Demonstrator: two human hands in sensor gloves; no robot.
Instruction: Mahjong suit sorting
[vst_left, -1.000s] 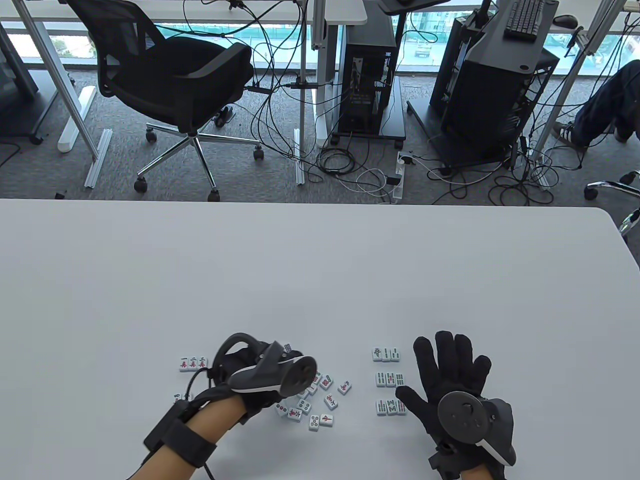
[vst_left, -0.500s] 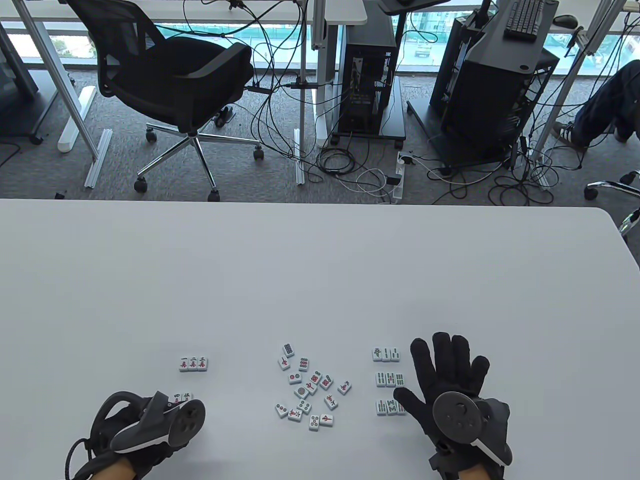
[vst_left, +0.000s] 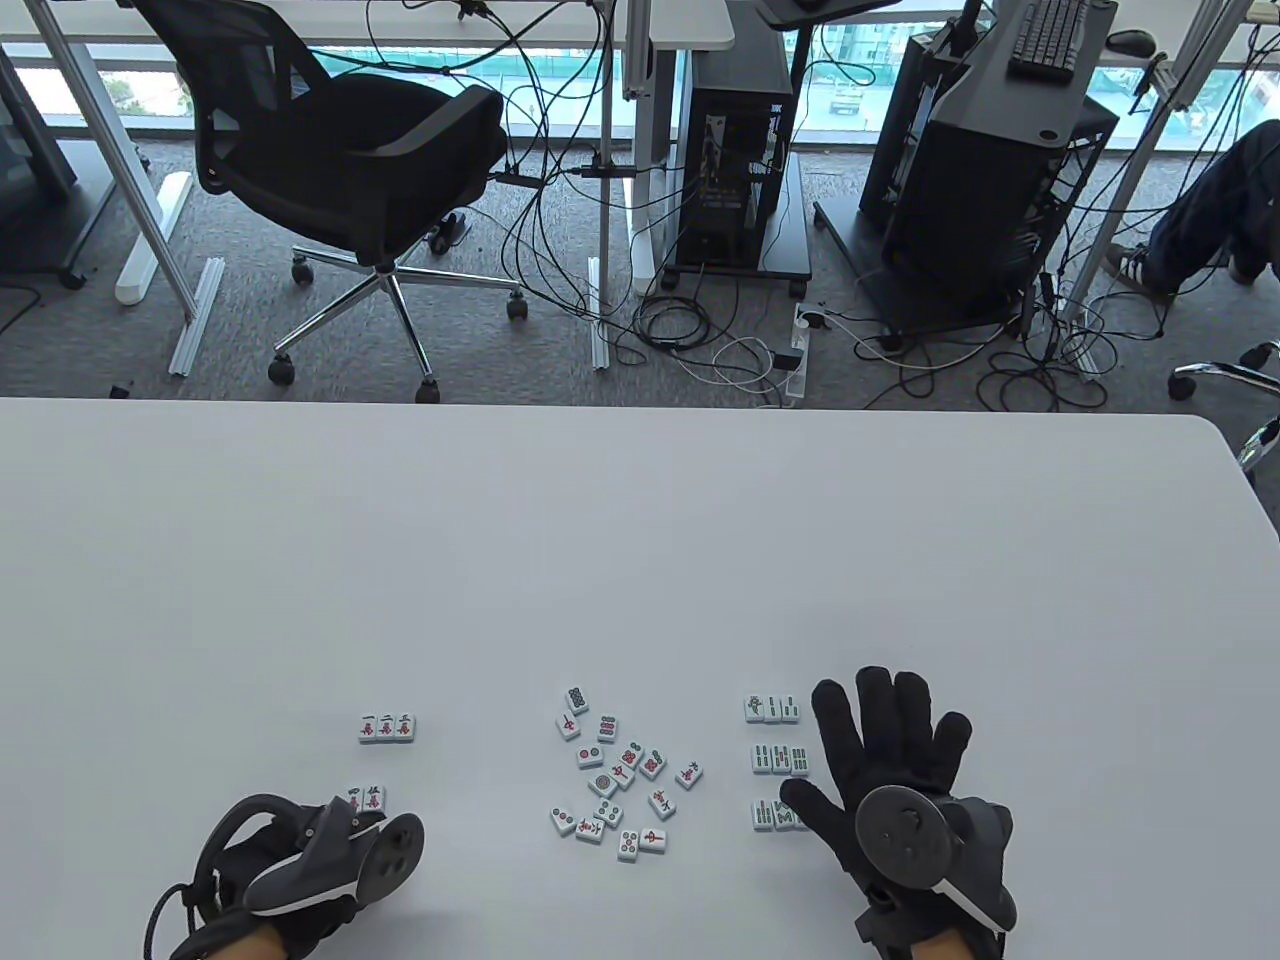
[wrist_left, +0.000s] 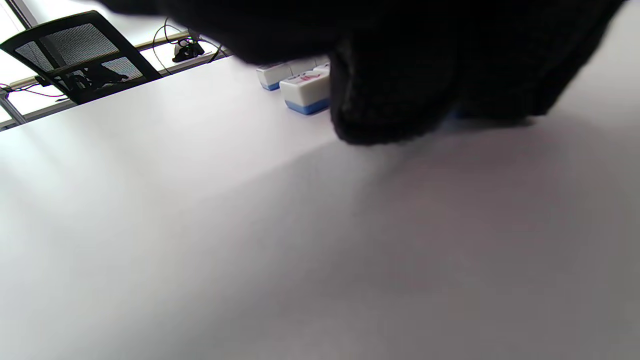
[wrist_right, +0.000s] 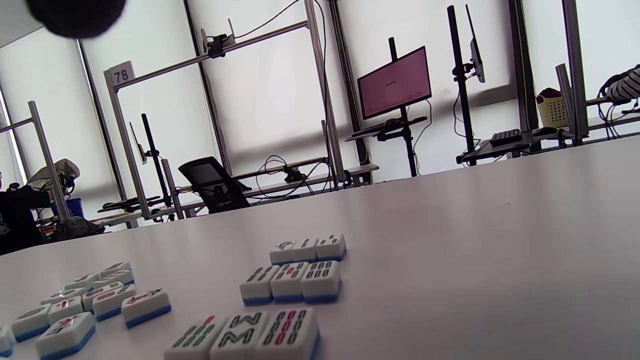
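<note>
Left hand (vst_left: 300, 870) at the near-left tiles (vst_left: 367, 799), right hand (vst_left: 890, 790) flat.
I can't tell left's grip, fingers hidden; right's are spread straight beside three tile rows (vst_left: 777, 760). Loose pile (vst_left: 620, 775) mid-table (vst_left: 640, 540).

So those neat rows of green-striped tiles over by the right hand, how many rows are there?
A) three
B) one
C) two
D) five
A: the table view shows three short rows of bamboo tiles stacked one behind another just left of the right hand, and the right wrist view shows the same three rows of three.
</note>
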